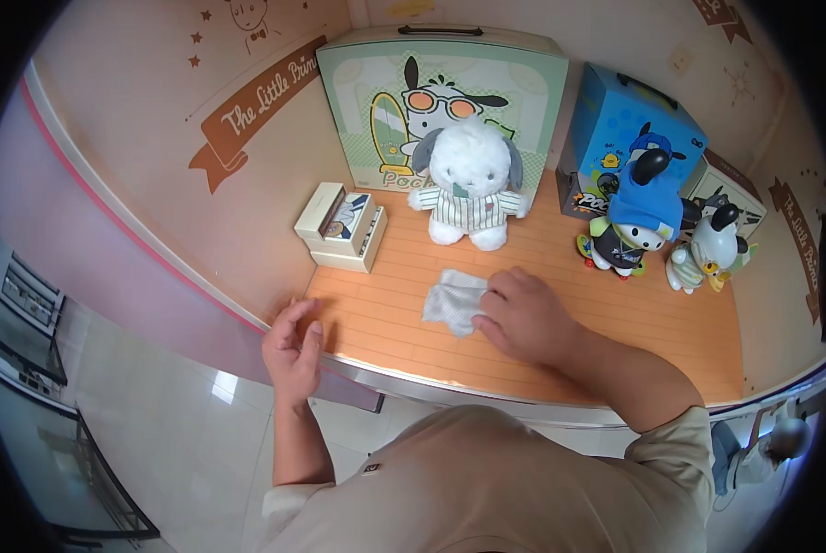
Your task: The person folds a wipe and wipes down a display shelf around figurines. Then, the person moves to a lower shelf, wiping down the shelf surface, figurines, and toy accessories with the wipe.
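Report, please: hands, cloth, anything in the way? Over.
Right hand holding white cloth on wood-plank counter. Left hand empty, near counter's edge. Plush dog behind cloth, not touching.

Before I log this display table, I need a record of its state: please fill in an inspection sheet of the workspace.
Surface: wood-look tabletop, with thin parallel lines.
Job's things: white cloth, crumpled on the tabletop.
Clutter: plush dog before a green box; cream boxes at left; blue box, hatted figure and white figure at right.
Hands: right hand holds the cloth's right edge; left hand is by the front-left corner, holding nothing visible.
Cables: nothing seen on the tabletop.
Surroundings: printed walls, tiled floor, another person at far right.
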Demonstrator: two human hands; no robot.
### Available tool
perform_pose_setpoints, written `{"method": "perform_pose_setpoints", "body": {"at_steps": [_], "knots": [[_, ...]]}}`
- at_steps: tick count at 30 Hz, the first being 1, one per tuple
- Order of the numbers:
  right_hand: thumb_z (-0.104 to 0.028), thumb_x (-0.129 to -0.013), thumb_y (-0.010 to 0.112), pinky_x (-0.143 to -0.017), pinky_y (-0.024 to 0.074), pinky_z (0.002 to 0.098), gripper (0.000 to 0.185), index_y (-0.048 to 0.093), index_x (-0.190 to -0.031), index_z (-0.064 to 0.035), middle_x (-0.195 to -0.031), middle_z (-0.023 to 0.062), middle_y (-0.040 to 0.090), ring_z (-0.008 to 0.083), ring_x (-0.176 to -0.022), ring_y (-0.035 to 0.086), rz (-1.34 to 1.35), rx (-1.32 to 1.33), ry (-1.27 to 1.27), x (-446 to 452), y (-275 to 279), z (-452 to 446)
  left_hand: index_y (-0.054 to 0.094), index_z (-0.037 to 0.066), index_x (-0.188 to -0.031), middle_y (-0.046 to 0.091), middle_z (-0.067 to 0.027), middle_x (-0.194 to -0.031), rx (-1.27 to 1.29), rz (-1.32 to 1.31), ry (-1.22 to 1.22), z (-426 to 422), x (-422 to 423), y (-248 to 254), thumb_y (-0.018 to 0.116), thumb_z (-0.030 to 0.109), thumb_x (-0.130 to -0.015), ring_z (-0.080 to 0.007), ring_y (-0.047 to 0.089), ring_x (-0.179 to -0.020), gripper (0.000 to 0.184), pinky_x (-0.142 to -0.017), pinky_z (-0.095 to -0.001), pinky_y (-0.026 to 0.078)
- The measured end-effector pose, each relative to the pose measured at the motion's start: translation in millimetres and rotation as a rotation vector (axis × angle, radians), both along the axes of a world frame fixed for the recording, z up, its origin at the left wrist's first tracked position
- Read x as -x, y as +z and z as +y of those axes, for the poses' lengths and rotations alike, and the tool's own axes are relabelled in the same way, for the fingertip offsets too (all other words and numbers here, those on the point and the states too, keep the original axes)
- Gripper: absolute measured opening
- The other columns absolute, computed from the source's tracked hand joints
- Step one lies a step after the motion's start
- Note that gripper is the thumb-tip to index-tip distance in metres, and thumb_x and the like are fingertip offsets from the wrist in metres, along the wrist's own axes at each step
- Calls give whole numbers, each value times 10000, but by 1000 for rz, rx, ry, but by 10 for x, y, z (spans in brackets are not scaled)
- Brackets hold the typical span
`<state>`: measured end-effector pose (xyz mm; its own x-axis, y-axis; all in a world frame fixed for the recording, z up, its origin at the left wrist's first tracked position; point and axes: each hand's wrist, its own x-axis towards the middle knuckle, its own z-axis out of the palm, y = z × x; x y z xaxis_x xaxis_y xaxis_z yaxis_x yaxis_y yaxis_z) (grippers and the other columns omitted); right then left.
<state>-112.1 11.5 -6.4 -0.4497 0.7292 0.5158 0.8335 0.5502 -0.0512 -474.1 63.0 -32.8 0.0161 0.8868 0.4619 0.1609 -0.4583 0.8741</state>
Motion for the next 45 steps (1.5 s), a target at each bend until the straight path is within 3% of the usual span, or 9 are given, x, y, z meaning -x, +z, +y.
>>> {"method": "perform_pose_setpoints", "body": {"at_steps": [4,6,7,11,21,26,31,45], "knots": [[-244,-944,729,-794,518,410,164,692,-931,-84,-973,105,622,303,-897,598,-49,10,-161,-162,56,40,738,-44,-1208,761,-142,-1158,58,-15,49,-93,-203,292,682,-4,-948,-256,701,-1047,268,-977,-350,537],[-230,-950,728,-781,519,419,157,692,-947,-78,-994,109,626,309,-901,613,-96,36,-324,-205,53,37,714,-35,-1261,752,-143,-1161,-236,133,-20,-177,-340,627,694,37,-961,-265,704,-1022,309,-943,-343,544],[-230,-950,728,-781,519,419,157,692,-947,-78,-994,109,626,309,-901,613,-102,41,-327,-215,43,33,714,-35,-1261,752,-143,-1161,-231,127,-23,-225,-436,820,694,37,-961,-265,704,-1022,309,-943,-343,544],[-188,-924,720,-746,526,429,128,705,-959,-66,-974,125,627,316,-875,630,-179,14,-423,-222,22,98,682,4,-1342,751,-138,-1185,-712,26,-296,-409,-884,1532,717,113,-974,-277,713,-1022,386,-895,-357,572],[-160,-863,688,-698,535,427,148,705,-947,-40,-950,160,691,333,-809,667,-346,25,-615,-449,26,162,681,6,-1333,752,-135,-1177,-759,-6,-341,-322,-954,1661,713,116,-979,-271,709,-1011,372,-889,-353,569],[-162,-866,713,-735,549,425,164,723,-977,-41,-974,155,715,305,-859,681,-338,126,-695,-400,94,161,681,7,-1328,752,-134,-1173,-756,-40,-377,-232,-988,1722,711,118,-982,-268,707,-1005,365,-885,-350,567],[-194,-872,699,-649,550,396,189,719,-965,-30,-929,160,713,329,-774,694,-333,44,-649,-446,62,176,681,9,-1323,752,-133,-1169,-707,-87,-379,-197,-1023,1662,709,119,-984,-265,705,-998,358,-881,-348,565],[-207,-883,717,-678,568,403,207,729,-982,-26,-959,152,714,324,-818,716,-308,138,-645,-445,97,222,681,12,-1310,752,-129,-1157,-636,-122,-383,2,-1002,1620,703,124,-993,-257,698,-980,337,-871,-342,560]]}}
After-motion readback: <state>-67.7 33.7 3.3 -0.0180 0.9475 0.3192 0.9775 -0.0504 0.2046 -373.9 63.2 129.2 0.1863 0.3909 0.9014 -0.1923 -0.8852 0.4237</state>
